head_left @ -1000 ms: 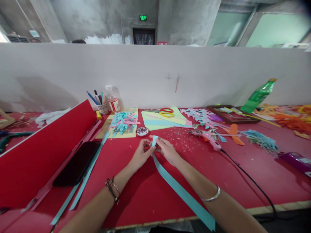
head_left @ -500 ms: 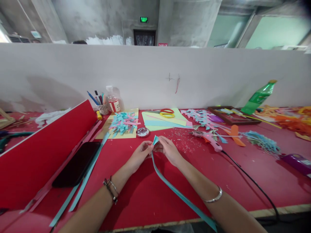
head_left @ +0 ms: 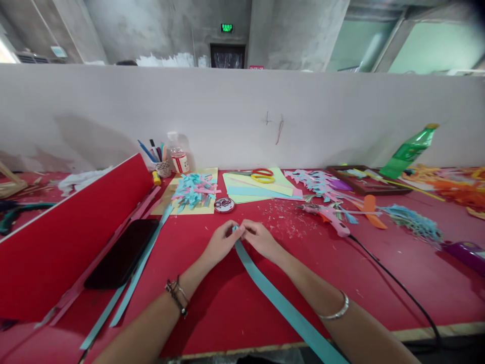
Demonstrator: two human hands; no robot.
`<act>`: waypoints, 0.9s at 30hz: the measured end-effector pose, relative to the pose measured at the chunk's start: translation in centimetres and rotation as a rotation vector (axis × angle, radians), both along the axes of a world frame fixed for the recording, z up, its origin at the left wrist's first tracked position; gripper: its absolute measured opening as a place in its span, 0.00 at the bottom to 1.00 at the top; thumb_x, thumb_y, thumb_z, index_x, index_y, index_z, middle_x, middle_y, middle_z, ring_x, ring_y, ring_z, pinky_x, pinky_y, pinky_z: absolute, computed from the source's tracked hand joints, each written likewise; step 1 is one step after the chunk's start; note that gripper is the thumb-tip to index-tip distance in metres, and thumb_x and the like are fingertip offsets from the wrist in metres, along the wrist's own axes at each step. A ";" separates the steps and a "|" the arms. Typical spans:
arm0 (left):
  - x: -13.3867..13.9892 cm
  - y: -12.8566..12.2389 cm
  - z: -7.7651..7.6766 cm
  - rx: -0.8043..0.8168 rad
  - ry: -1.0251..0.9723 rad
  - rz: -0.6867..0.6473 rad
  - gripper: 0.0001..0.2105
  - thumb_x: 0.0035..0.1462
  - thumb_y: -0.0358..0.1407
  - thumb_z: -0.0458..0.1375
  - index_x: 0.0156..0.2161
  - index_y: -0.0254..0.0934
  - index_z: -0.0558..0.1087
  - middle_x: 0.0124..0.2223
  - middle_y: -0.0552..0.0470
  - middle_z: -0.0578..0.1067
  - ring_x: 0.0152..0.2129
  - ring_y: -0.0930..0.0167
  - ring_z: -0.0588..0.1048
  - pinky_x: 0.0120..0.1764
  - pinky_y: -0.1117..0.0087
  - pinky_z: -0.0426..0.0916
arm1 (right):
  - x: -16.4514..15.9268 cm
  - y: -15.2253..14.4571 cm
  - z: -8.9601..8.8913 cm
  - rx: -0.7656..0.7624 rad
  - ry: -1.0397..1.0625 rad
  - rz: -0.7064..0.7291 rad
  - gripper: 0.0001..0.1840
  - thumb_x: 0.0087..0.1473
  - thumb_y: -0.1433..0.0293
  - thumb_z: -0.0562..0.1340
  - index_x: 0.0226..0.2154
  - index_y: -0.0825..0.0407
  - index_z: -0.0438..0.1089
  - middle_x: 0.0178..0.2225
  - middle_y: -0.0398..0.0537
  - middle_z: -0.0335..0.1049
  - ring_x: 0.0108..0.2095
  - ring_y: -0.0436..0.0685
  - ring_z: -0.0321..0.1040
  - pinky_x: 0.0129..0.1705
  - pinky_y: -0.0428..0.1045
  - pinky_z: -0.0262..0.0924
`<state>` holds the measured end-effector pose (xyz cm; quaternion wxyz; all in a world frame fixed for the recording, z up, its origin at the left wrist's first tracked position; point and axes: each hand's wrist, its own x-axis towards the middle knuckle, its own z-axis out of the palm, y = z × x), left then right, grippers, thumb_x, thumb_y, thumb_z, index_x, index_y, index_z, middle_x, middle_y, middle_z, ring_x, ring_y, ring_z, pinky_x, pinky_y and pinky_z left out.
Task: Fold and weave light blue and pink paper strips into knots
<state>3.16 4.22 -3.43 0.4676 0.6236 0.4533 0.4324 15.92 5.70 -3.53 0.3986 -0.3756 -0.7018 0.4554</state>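
Observation:
A long light-blue paper strip point(head_left: 280, 303) runs from my fingers down over the table's front edge at the right. Its upper end is pinched between the thumb and fingers of my left hand point(head_left: 223, 240). My right hand point(head_left: 261, 240) is closed at the same end, its fingertips meeting the left thumb. The end of the strip is mostly covered by my fingers. Just beyond my hands lies a small round tin point(head_left: 224, 205). Behind it a pile of folded blue and pink paper pieces point(head_left: 195, 191) rests on a yellow sheet point(head_left: 206, 208).
A pink glue gun point(head_left: 329, 217) with a black cord lies right. Scissors point(head_left: 262, 175) rest on coloured paper point(head_left: 242, 192). At left are a phone point(head_left: 123, 253), more blue strips point(head_left: 136, 283) and a red board point(head_left: 76, 227). A green bottle point(head_left: 411, 151) leans at back right.
The folded tip that stuck up between my hands is now tucked down behind my fingers. My hands have drawn closer together, and the strip's tail has turned its flat side up.

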 end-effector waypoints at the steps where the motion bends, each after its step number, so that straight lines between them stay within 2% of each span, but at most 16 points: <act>1: 0.0 0.0 0.0 0.014 0.004 -0.005 0.12 0.48 0.42 0.50 0.24 0.34 0.64 0.21 0.58 0.62 0.21 0.78 0.61 0.26 0.77 0.56 | 0.0 0.0 0.0 0.006 0.003 -0.011 0.11 0.45 0.68 0.52 0.16 0.54 0.57 0.18 0.38 0.51 0.22 0.46 0.51 0.24 0.43 0.47; 8: 0.0 0.0 0.0 -0.137 -0.081 0.111 0.10 0.48 0.38 0.49 0.26 0.33 0.68 0.24 0.56 0.67 0.23 0.76 0.63 0.30 0.77 0.57 | 0.1 -0.2 0.5 -0.040 0.046 -0.080 0.08 0.46 0.68 0.51 0.21 0.53 0.59 0.20 0.38 0.53 0.22 0.46 0.51 0.24 0.43 0.48; 11: 0.0 -0.1 0.0 -0.180 -0.127 0.144 0.12 0.47 0.41 0.51 0.25 0.32 0.69 0.22 0.57 0.67 0.20 0.77 0.62 0.26 0.77 0.56 | 0.0 -0.2 0.4 -0.077 0.070 -0.071 0.09 0.47 0.66 0.51 0.21 0.53 0.58 0.19 0.38 0.52 0.21 0.46 0.51 0.23 0.42 0.47; 15: -0.1 -0.1 -0.2 -0.241 -0.147 0.174 0.16 0.44 0.46 0.52 0.23 0.31 0.68 0.16 0.59 0.61 0.14 0.80 0.56 0.19 0.78 0.50 | -0.3 -0.3 0.1 -0.099 0.089 -0.083 0.10 0.47 0.65 0.51 0.20 0.53 0.56 0.17 0.37 0.50 0.19 0.45 0.49 0.21 0.42 0.46; 19: -0.1 -0.1 -0.2 -0.250 -0.142 0.175 0.18 0.43 0.47 0.53 0.20 0.30 0.67 0.14 0.59 0.59 0.12 0.80 0.54 0.17 0.78 0.47 | -0.3 -0.3 0.0 -0.113 0.073 -0.091 0.13 0.46 0.64 0.52 0.17 0.53 0.54 0.16 0.37 0.49 0.18 0.45 0.49 0.20 0.42 0.45; 27: -0.3 0.3 -0.7 -0.214 -0.176 0.224 0.17 0.42 0.46 0.54 0.19 0.31 0.66 0.14 0.59 0.60 0.13 0.81 0.55 0.17 0.79 0.49 | -0.2 -0.4 0.0 -0.148 0.030 -0.091 0.10 0.45 0.66 0.52 0.18 0.53 0.56 0.15 0.36 0.50 0.17 0.45 0.50 0.20 0.42 0.45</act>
